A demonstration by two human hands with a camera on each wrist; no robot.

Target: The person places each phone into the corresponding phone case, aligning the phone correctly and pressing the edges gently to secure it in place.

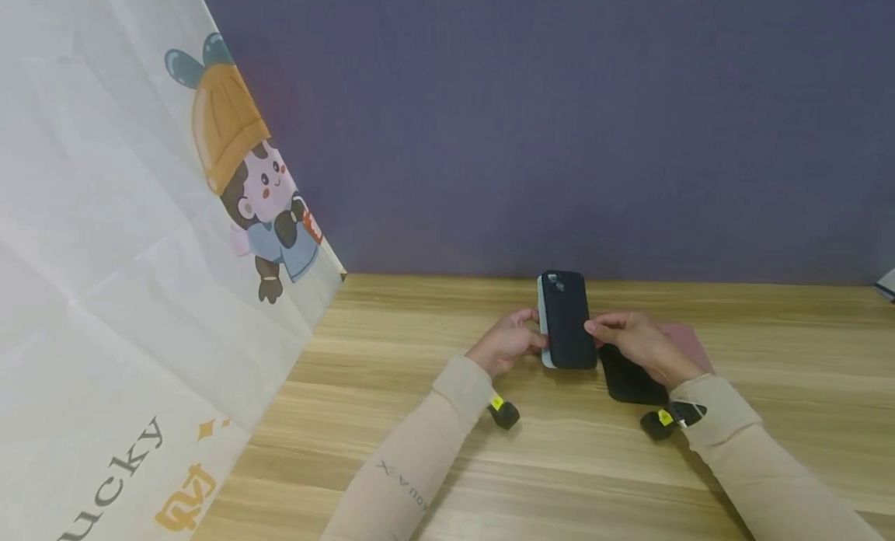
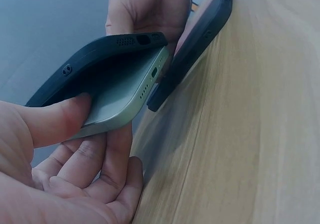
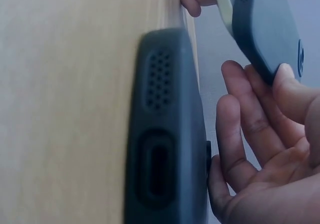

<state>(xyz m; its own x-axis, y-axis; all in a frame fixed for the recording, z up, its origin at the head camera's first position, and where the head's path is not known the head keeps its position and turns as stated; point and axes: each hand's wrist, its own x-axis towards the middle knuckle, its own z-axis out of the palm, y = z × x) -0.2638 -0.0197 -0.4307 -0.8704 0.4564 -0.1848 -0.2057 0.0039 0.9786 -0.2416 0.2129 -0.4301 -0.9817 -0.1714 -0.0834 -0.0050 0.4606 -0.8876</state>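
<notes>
My left hand (image 1: 509,341) grips a pale green phone (image 2: 120,97), thumb on its back and fingers curled beneath, as the left wrist view shows. Over that back lies a black phone case (image 1: 569,319), tilted, with a gap at the port end where my left thumb reaches in. At the case's right edge my right hand (image 1: 643,343) pinches it between thumb and fingers. In the head view the phone appears as a thin light strip along the case's left side. A second black case (image 3: 165,134) lies on the table below my right hand.
A pink flat item (image 1: 688,347) lies beside the second black case, partly hidden by my right hand. Behind the wooden table (image 1: 391,347) stands a dark purple-grey panel (image 1: 559,121). A white printed sheet (image 1: 140,253) hangs along the left side.
</notes>
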